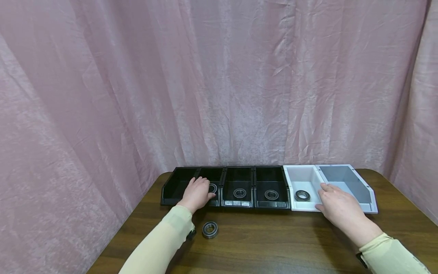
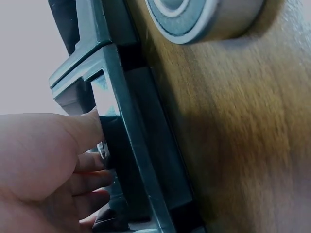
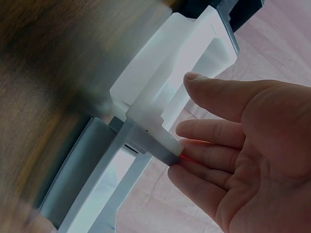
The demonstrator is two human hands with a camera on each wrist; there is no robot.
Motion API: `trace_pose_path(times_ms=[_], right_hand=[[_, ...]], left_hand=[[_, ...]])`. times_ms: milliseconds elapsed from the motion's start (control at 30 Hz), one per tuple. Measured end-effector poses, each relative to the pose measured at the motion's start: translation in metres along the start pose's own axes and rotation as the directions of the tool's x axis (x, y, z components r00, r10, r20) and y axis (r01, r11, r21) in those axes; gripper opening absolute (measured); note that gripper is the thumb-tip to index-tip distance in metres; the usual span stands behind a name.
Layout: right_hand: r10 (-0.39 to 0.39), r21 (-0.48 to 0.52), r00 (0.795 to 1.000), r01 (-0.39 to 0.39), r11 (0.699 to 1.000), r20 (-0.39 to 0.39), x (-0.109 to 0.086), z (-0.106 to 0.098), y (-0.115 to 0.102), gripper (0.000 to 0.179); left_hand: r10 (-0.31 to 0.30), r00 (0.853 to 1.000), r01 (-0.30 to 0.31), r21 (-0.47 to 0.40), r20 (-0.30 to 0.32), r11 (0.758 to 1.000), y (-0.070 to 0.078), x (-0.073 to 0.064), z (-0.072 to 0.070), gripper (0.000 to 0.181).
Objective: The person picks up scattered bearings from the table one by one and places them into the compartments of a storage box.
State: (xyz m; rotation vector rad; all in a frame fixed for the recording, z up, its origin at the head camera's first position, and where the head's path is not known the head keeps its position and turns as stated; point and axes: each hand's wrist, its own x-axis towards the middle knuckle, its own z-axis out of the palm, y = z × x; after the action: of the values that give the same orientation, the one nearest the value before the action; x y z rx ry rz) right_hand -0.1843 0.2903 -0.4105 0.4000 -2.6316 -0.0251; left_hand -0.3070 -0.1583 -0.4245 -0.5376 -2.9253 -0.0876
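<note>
My left hand [image 1: 195,193] reaches over the second black bin [image 1: 211,173] from the left. Thumb and fingers there grip a ball bearing [image 1: 213,188], partly hidden behind the hand; only a sliver of it shows past the fingertips in the left wrist view. My right hand [image 1: 341,205] is beside the divider between the white bin [image 1: 306,172] and the grey bin [image 1: 337,174]. In the right wrist view the right hand [image 3: 243,150] is spread, holds nothing, and its fingertips are at the divider. Another bearing [image 1: 302,195] lies in the white bin.
One bearing [image 1: 210,230] lies on the wooden table [image 1: 267,239], in front of the bins and close to my left sleeve. Two more bearings, one [image 1: 240,193] and another [image 1: 272,195], lie in the third and fourth black bins. A pink curtain [image 1: 219,83] hangs behind.
</note>
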Motion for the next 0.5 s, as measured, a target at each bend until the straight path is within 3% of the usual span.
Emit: trace_pose_path(times_ms=[500], right_hand=[[-0.012,0.003,1.000,0.012,1.000,-0.017,-0.0004,0.0010,-0.0006,0.044]], left_hand=[[-0.013,1.000,0.013,0.013,0.002,1.000,-0.0004,0.0052,0.0056,0.052]])
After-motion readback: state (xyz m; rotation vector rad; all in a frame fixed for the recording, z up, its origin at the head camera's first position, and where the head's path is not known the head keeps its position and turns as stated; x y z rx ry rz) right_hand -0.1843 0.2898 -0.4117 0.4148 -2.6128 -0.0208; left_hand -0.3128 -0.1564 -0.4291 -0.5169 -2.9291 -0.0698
